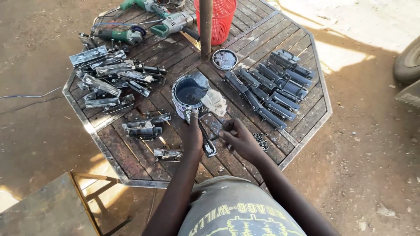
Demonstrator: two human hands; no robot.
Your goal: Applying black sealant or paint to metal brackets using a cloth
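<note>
- Here, the left hand [193, 133] has its grip closed on a long, narrow metal bracket [205, 139], holding it upright just in front of the paint can; the right hand [238, 139] pinches a thin brush handle [224, 126], whose pale, clotted rag-like head [214, 102] rests on the can's rim
- The round open tin of dark blue-grey paint [189, 92] stands mid-counter, its loose lid [224, 59] lying apart near the wooden post [205, 28]
- By my reading the work is partly done; to the right lies a tidy row of dark, matt, coated brackets [273, 87]; to the left a heap of bare, shiny steel brackets [113, 76] looks unpainted, with a few more [146, 126] near the left hand
- The octagonal counter of weathered wooden slats in a steel frame [306, 126] is rough and stained; a small cluster of dark nuts [261, 140] sits beside the right hand
- Green-bodied power grinders [144, 26] and a red mesh plastic basket [221, 19] sit at the far edge
</note>
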